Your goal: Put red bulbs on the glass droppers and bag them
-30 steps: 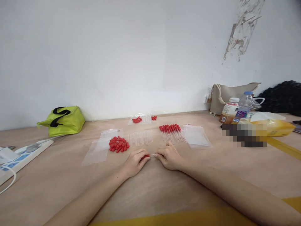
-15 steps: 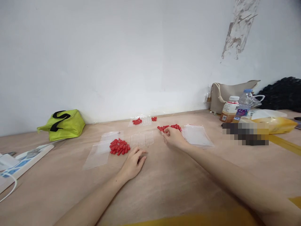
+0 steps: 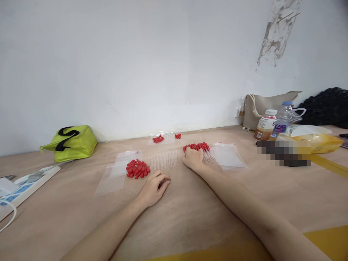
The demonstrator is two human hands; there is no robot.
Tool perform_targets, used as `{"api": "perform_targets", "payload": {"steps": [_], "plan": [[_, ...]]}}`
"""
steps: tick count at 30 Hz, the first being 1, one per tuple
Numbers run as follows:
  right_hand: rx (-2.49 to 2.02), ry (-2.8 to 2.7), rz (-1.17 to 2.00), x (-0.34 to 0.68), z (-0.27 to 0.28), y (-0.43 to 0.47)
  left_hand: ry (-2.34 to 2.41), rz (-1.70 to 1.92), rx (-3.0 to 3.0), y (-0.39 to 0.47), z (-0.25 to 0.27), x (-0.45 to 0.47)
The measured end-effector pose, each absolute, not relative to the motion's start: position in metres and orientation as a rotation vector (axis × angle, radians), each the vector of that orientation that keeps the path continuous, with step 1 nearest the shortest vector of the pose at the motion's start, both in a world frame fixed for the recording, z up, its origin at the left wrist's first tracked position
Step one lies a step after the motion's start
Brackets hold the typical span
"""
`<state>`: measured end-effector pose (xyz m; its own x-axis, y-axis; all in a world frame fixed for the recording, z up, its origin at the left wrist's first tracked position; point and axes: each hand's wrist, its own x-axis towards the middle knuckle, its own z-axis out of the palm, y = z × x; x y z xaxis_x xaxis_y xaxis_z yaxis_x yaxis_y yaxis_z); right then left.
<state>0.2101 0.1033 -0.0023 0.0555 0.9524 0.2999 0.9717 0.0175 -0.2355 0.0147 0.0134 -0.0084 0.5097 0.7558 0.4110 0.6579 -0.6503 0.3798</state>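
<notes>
My right hand [image 3: 193, 158] is closed at the left end of a row of droppers with red bulbs [image 3: 199, 146] and clear tubes. Its fingertips are hidden, so what they grip cannot be made out. My left hand [image 3: 154, 188] rests on the table with loosely curled fingers, a gap between thumb and fingers and nothing visible in it. Just beyond it lies a pile of loose red rubber bulbs [image 3: 138, 169]. Several clear thin tubes [image 3: 163, 160] lie side by side between the pile and my right hand.
Clear plastic bags [image 3: 111, 181] lie left of the bulbs, another bag [image 3: 231, 156] right of the droppers. More red bulbs [image 3: 158, 139] sit near the wall. A green bag [image 3: 76, 143] and power strip [image 3: 27, 192] are left; bottles [image 3: 265, 125] and a beige bag [image 3: 251, 116] stand right.
My right hand has shifted slightly left and turned, its fingers now curled out of sight; more of the dropper row shows. My left hand's thumb and fingers have drawn a little closer together.
</notes>
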Motion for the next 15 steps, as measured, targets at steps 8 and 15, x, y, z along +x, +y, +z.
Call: {"api": "perform_targets", "payload": {"steps": [8, 15], "plan": [[-1.930, -1.942, 0.075, 0.197, 0.005, 0.105, 1.217, 0.848, 2.573, 0.013, -0.006, 0.016], [-2.074, -1.891, 0.315, 0.181, 0.015, 0.129, 1.147, 0.909, 2.601, 0.008, -0.005, 0.015]]}}
